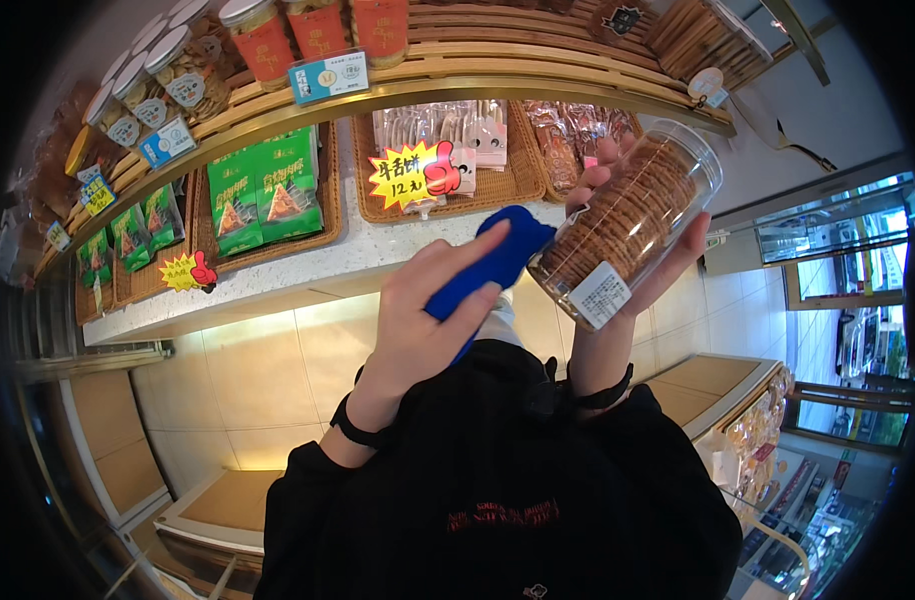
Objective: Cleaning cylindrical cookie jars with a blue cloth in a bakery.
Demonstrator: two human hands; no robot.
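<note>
My left hand (pixel 427 315) grips a folded blue cloth (pixel 511 247), index finger extended along it. The cloth's right edge meets, or nearly meets, the lower left side of a clear cylindrical plastic jar (pixel 622 217). Round brown biscuits are stacked inside the jar. It is tilted, and a white printed label (pixel 601 294) sits near its lower end. My right hand (pixel 645 289) holds the jar from behind, with fingertips showing at its upper left and the thumb along its right side. The jar hides most of that palm.
Beyond my hands, wicker baskets (pixel 345 187) of packaged snacks stand on a speckled white counter (pixel 277 274). A slatted wooden shelf (pixel 457 64) above bears jars with orange labels (pixel 315 30) and price cards (pixel 330 77). Another display (pixel 750 450) stands at the right.
</note>
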